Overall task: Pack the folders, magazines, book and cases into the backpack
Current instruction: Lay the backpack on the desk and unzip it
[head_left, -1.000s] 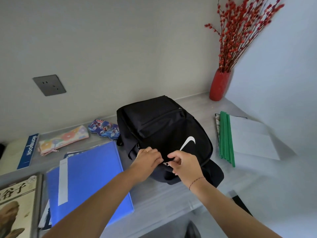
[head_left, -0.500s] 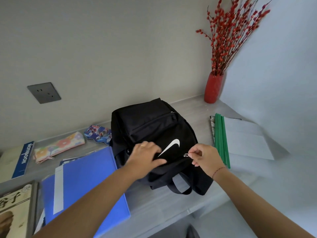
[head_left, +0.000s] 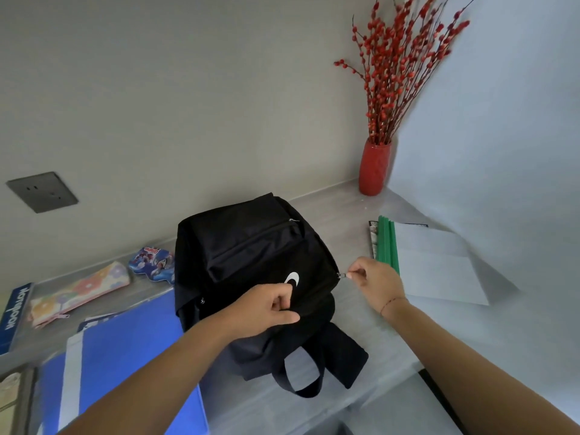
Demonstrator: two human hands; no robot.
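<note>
A black backpack (head_left: 251, 255) with a white logo lies in the middle of the grey desk (head_left: 348, 215). My left hand (head_left: 266, 307) pinches the fabric near the logo. My right hand (head_left: 375, 281) grips the metal zipper pull (head_left: 342, 275) at the bag's right side. A blue folder (head_left: 125, 356) lies to the left, a book (head_left: 12, 400) at the far left edge. A floral pencil case (head_left: 78, 290) and a cartoon-printed case (head_left: 152, 263) sit behind the folder. Green-spined clear folders (head_left: 433, 262) rest on magazines at the right.
A red vase (head_left: 375, 166) with red berry branches stands in the back right corner. A blue notebook (head_left: 14, 312) lies at the far left. A grey wall socket (head_left: 42, 191) is on the back wall. Walls close the desk behind and to the right.
My right hand has drawn the zipper pull from the bag's front rightwards along its side. My left hand shifted up onto the fabric by the logo. The view tilted slightly.
</note>
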